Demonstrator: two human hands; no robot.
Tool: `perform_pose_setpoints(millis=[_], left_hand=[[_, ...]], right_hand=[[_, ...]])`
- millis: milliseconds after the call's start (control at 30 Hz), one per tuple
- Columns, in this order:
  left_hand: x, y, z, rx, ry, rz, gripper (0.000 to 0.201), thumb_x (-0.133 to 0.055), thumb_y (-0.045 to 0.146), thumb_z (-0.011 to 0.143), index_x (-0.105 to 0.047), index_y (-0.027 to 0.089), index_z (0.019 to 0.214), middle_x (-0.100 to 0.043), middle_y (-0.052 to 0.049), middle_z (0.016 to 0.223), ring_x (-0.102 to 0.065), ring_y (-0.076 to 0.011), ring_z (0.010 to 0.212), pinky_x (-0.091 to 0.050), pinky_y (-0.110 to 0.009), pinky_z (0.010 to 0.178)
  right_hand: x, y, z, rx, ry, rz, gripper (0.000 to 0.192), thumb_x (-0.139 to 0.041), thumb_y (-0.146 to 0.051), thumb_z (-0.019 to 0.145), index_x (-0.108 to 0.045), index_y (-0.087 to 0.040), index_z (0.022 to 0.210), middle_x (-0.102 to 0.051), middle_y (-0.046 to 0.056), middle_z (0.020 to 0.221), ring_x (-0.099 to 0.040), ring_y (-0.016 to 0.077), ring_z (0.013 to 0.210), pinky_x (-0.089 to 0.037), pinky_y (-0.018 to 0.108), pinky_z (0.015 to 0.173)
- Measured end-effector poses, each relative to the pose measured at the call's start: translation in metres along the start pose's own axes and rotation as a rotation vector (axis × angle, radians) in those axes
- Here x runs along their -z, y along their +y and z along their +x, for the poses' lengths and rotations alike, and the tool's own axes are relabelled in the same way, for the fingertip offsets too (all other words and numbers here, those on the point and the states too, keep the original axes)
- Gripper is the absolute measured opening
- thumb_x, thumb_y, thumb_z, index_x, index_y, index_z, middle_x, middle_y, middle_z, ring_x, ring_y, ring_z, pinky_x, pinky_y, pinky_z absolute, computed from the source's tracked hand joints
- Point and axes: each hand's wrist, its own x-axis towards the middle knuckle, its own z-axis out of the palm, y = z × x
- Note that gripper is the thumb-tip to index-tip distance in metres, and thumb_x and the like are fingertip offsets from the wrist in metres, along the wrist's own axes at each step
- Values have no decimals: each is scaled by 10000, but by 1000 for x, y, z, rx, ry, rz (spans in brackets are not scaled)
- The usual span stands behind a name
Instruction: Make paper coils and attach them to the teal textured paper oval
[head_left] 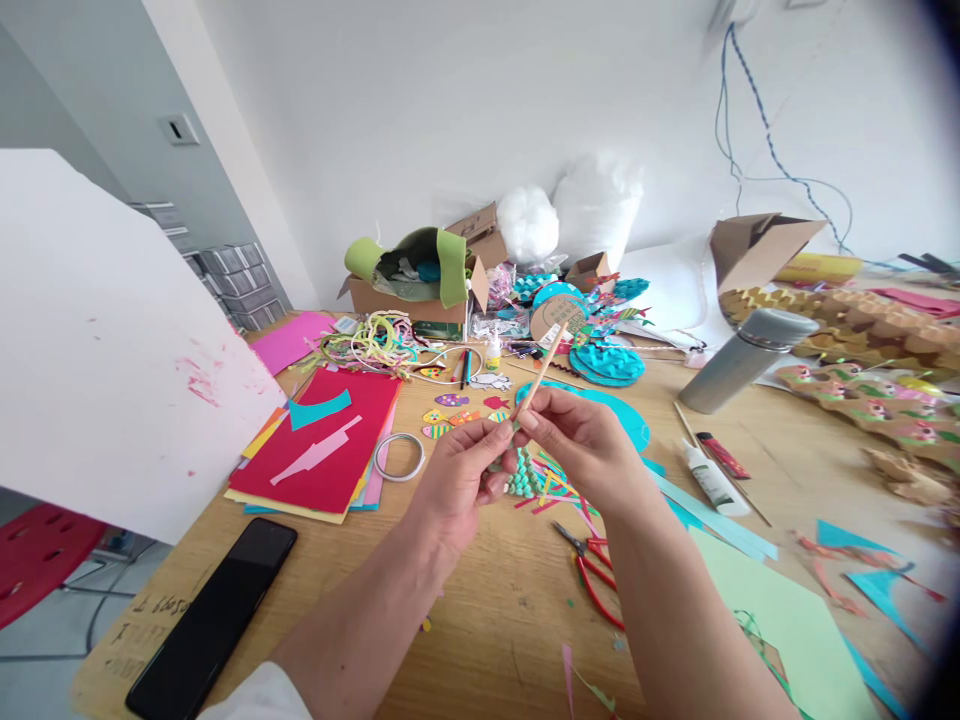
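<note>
Both hands meet over the middle of the table on a thin wooden stick, which slants up and away to the right. My left hand is closed around its lower end, fingers curled. My right hand pinches the stick just above, thumb against the fingers. Whether anything is wrapped on the stick between the fingertips is hidden. Below the hands lie curled green paper strips and several loose coloured strips. Small paper fish rest just beyond the left hand. Red-handled scissors lie partly open under my right forearm.
A black phone lies front left, near stacked coloured paper and a tape roll. To the right are a grey thermos, a glue bottle and light green paper. Cardboard boxes stand by the wall.
</note>
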Motion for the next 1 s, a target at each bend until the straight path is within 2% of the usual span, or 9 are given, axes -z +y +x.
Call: perform_pose_setpoints(millis=[233, 467, 633, 800, 933, 1000], left_hand=[[-8, -5, -4, -130, 85, 50, 411, -781, 464, 671, -530, 142, 622, -504, 52, 532, -345, -8, 391, -159, -161, 382], [-8, -5, -3, -108, 116, 14, 415, -795, 475, 642, -551, 140, 656, -505, 51, 546, -330, -5, 399, -154, -162, 387], [-7, -5, -2, -99, 107, 36, 397, -785, 464, 660, -556, 139, 655, -500, 48, 551, -317, -8, 410, -154, -164, 391], [-8, -7, -2, -129, 88, 83, 418, -771, 489, 669, -527, 154, 621, -475, 53, 530, -314, -21, 409, -168, -180, 394], [-7, -10, -2, -264, 141, 195, 446, -729, 520, 718, -500, 158, 593, -454, 54, 524, -310, -31, 425, -190, -198, 408], [-7, -11, -1, -322, 169, 240, 435, -714, 511, 742, -507, 156, 598, -452, 54, 532, -304, -32, 434, -193, -202, 415]], right_hand=[[-9, 3, -5, 42, 147, -338, 331, -511, -479, 929, -527, -190, 768, -530, 8, 701, -485, 140, 647, -413, 269, 573], [-5, 0, 1, 19, 71, -144, 403, -481, -523, 935, -571, -177, 750, -598, 23, 710, -573, 152, 679, -455, 277, 641], [-4, 2, 0, 39, 96, -182, 368, -532, -505, 915, -572, -178, 752, -593, 19, 700, -551, 146, 665, -433, 269, 615], [-10, 4, -2, 61, 175, -360, 326, -519, -456, 928, -514, -200, 726, -559, 13, 672, -499, 148, 641, -392, 268, 572], [-21, 0, -4, 166, 300, -650, 304, -477, -337, 942, -433, -215, 667, -515, 19, 658, -480, 162, 656, -369, 292, 607], [-24, -1, -3, 190, 345, -702, 305, -473, -319, 938, -420, -217, 656, -512, 23, 662, -481, 167, 665, -362, 298, 616]])
